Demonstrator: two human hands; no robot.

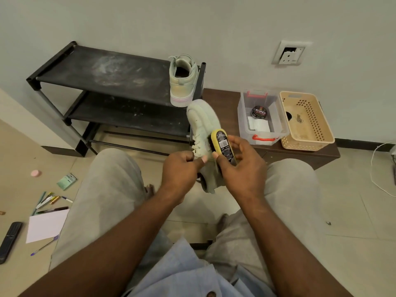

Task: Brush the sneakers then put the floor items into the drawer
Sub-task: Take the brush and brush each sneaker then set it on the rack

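Judging progress: brushing stage, floor stage not begun.

- Noting, at the right end of the black three-tier shoe rack [102, 76], one pale green high-top sneaker [184, 82] standing upright; brushed or not, cannot tell.
- Seeing no open drawer in the low dark-brown wooden table [300, 152].
- Holding the other pale green sneaker [202, 125] above the lap, gripping it near the laces with left hand [180, 172].
- Clasping yellow-backed shoe brush [222, 144] in right hand [242, 168], pressing it to the sneaker's side.
- Leaving white paper sheet [46, 225], black remote control [9, 241] and scattered pens [49, 199] on the floor.
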